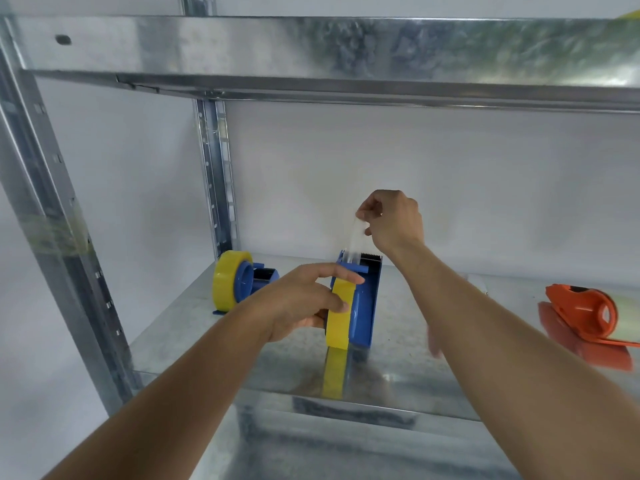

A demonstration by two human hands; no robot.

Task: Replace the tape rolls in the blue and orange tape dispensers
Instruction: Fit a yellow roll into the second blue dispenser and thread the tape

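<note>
Blue tape dispenser (363, 303) stands mid metal shelf (194, 327); left hand (298, 299) fingers grip its yellow tape roll (341, 317), right hand (391, 220) fingers pinch clear tape strip (355, 240) pulled upward. Orange dispenser (585, 313) lies well apart at right.

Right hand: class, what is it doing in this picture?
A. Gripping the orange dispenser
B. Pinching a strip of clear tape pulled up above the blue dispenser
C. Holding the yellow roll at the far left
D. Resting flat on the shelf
B: the right hand pinches the clear tape strip raised above the blue dispenser.
</note>
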